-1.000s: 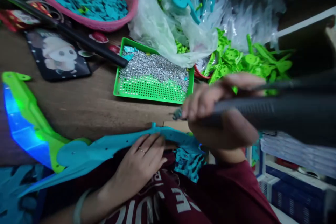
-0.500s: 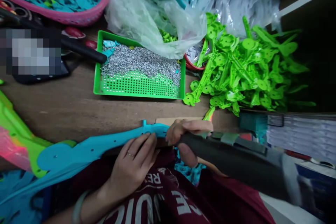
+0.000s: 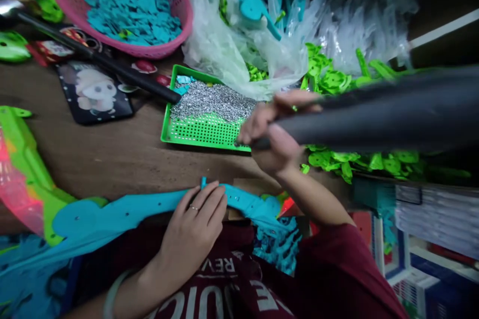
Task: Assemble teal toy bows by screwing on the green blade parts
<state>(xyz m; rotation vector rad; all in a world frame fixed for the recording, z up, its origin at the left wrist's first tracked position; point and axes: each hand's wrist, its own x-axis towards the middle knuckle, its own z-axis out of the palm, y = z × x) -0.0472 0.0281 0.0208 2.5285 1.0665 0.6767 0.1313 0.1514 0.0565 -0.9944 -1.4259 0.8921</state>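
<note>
A brown wooden table (image 3: 112, 167) spreads beneath everything; along its near edge lies a long blue plastic piece (image 3: 144, 207), close in front of the person's body, its rounded left end meeting a green piece (image 3: 28, 159) with a glowing pink panel; a dark handheld tool (image 3: 374, 114), blurred, slants in from the right; behind and to its lower side spreads a heap of green plastic parts (image 3: 337, 159); a pink basket (image 3: 149, 51) filled with small blue parts stands at the back left; a green tray (image 3: 202, 129) with a perforated floor sits between the basket and the heap; the right hand (image 3: 282, 147) is closed around the narrow end of the tool, above the table and in front of the tray's right corner; the left hand (image 3: 196, 227) lies palm down across the middle of the blue plastic piece, fingers side by side, its thumb hidden, so whether it grips cannot be told; small silver bits (image 3: 217, 99) fill the tray's far part; a thin ring (image 3: 193, 208) circles one left finger
</note>
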